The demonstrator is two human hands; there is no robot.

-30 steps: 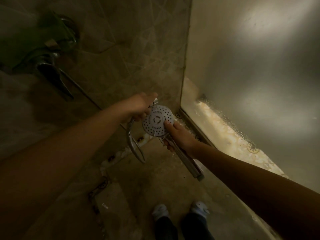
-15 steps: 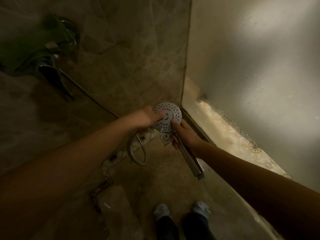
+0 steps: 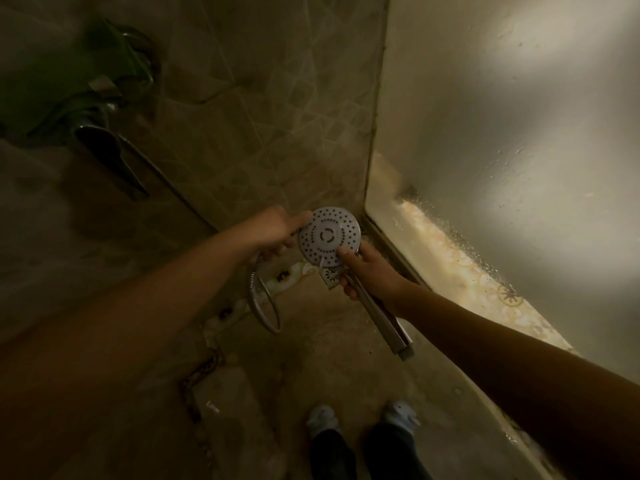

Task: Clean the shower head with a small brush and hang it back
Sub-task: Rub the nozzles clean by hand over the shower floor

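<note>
The round white shower head [image 3: 329, 236] faces up at me, low in the shower corner. My left hand [image 3: 277, 233] grips it from the left, thumb on its rim, and the metal hose [image 3: 263, 306] loops down from under that hand. My right hand [image 3: 370, 271] holds a long silvery handle [image 3: 384, 323], apparently the brush, which slants down to the right. Its working end is hidden behind the shower head. My right thumb presses on the lower right edge of the perforated face.
A chrome tap with a lever [image 3: 107, 154] sticks out of the tiled wall at upper left. A frosted glass panel [image 3: 502, 133] closes off the right side. A square floor drain [image 3: 330, 276] lies below the shower head. My feet [image 3: 360, 420] stand on the shower floor.
The shower head has shifted slightly right and up and turned its face more squarely towards me. My left thumb slid from its top to its left rim. My right hand followed.
</note>
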